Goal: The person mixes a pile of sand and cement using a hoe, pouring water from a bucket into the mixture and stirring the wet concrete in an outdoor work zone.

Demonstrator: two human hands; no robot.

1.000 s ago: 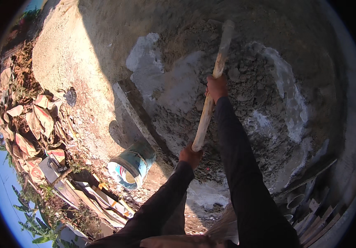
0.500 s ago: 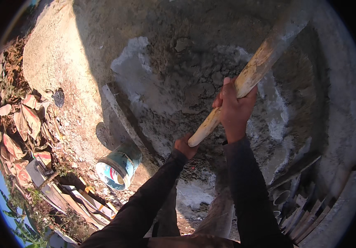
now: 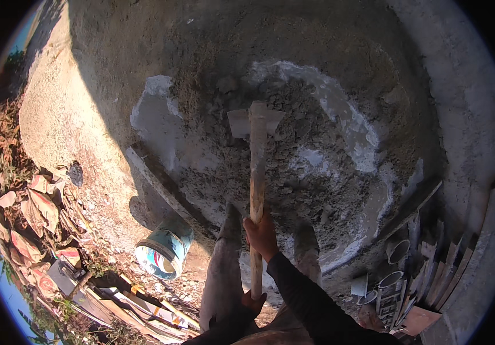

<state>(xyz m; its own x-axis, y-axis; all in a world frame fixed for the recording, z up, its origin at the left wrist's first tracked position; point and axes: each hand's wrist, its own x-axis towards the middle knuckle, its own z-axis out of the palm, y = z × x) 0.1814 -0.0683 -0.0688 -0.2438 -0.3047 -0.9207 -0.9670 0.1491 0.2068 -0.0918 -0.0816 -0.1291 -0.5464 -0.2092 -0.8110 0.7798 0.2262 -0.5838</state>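
While the bare right hand [image 3: 263, 236] has its fingers wrapped round the middle of a long-handled hoe with a pale wooden shaft [image 3: 257, 178], the bare left hand [image 3: 253, 302] appears closed on its butt end, although that grip is partly hidden. The hoe points straight ahead, its broad grey metal blade [image 3: 239, 123] over dark, lumpy, damp-looking mix [image 3: 293, 187] on the ground; whether blade and mix touch is unclear. The work looks partway along: the middle seems broken up and wetted, whereas a curved, pale grey, watery band [image 3: 364, 152] to the right and a smooth pale patch [image 3: 154, 118] to the left look unblended. A blue-and-white plastic bucket [image 3: 174, 238] sits beside a long, grey-edged plank [image 3: 161, 183].
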